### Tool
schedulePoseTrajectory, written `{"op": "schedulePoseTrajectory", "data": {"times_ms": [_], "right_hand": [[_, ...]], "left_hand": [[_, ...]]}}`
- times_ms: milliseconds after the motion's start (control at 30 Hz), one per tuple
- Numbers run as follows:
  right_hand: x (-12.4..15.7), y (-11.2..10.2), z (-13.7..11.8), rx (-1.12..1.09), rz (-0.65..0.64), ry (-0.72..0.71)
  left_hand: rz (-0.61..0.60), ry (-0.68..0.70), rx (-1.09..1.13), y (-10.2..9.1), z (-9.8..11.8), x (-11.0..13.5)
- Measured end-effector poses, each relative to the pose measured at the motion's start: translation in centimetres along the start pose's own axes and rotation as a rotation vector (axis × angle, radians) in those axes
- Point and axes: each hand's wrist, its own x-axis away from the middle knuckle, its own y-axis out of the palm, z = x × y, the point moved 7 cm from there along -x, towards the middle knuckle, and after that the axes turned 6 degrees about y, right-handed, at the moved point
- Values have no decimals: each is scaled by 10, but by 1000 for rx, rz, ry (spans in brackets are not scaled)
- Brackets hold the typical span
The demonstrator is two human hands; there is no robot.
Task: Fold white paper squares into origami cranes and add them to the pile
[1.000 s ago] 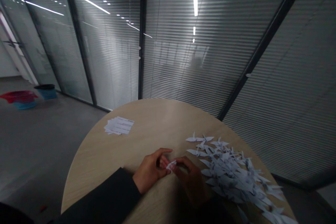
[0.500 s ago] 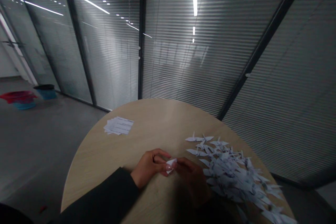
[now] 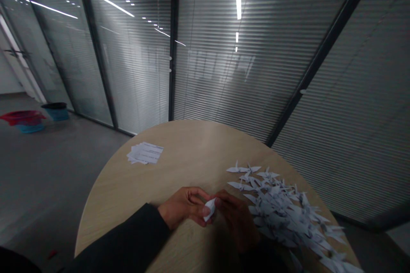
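A small folded piece of white paper (image 3: 210, 210) is held between both hands, just above the near middle of the round wooden table (image 3: 192, 145). My left hand (image 3: 185, 207) pinches its left side between thumb and fingers. From the right, my right hand (image 3: 235, 217) grips the paper's upper right edge; part of this hand lies in shadow. Close by on the right spreads a large heap of folded white paper cranes (image 3: 288, 213), several with wings out.
Toward the table's far left lies a loose stack of printed paper squares (image 3: 145, 152). Glass partitions with blinds (image 3: 224, 85) stand right behind the table. On the floor at left are a bin with a red liner (image 3: 22, 119) and a blue bin with a dark rim (image 3: 56, 111).
Both hands have shifted slightly toward me. The folded paper has turned more upright and shows more of its white face. The cranes and the stack stay put.
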Motion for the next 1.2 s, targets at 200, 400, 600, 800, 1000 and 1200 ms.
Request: {"op": "schedulePoseTrajectory", "data": {"times_ms": [200,400,600,800,1000,1200], "right_hand": [[-3,-6,0,83,69,50],[0,-2,0,212,150,102],[5,-1,-10,307,205,42],[6,-11,-16,294,302,18],[4,-12,-9,251,271,99],[0,-4,0,254,177,124]], "left_hand": [[107,37,-69,-8,3,-2],[174,159,-214,-9,12,-1],[242,202,-315,-10,15,0],[250,175,-192,-9,13,0],[344,212,-62,-21,13,-1],[390,276,-71,-24,20,1]]}}
